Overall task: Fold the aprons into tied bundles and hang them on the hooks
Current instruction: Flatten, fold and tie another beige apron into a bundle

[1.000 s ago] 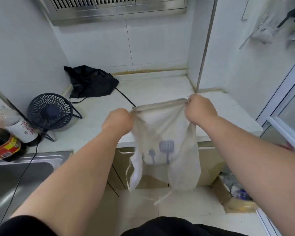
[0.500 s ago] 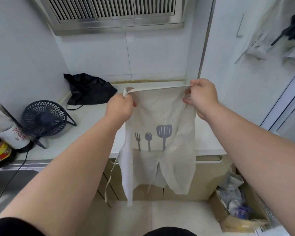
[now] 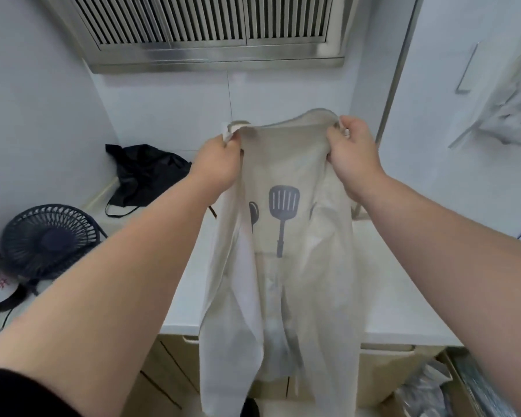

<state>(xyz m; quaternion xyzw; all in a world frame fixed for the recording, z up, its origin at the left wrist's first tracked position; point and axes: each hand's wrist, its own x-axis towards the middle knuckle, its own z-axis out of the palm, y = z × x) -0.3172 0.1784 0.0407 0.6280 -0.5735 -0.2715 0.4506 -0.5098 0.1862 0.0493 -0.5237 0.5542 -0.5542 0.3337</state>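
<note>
- The ribbed stainless-steel range hood fills the top of my feed, above and beyond both grips.
- The flat white countertop runs below the grips and behind the hanging cloth.
- The beige fabric apron with grey utensil prints is up in the air in front of me, held by its top edge at 2 points. It hangs straight down from the grips, across the counter's front edge, and its lower end reaches the cabinet fronts. The top hem arches slightly between the 2 hands.
- A crumpled black fabric apron with a thin strap lies on the counter left of the left grip, against the back wall. It is well apart from the beige one.
- A round dark wire-caged desk fan stands on the counter, down and far left of the left grip.
- My left hand is clenched on the apron's top left corner, with cloth bunched in the fist.
- My right hand grasps the top right corner, fingers curled over the hem.
- A grey spatula print sits below and between the grips. A spoon print to its left is partly lost in a fold.
</note>
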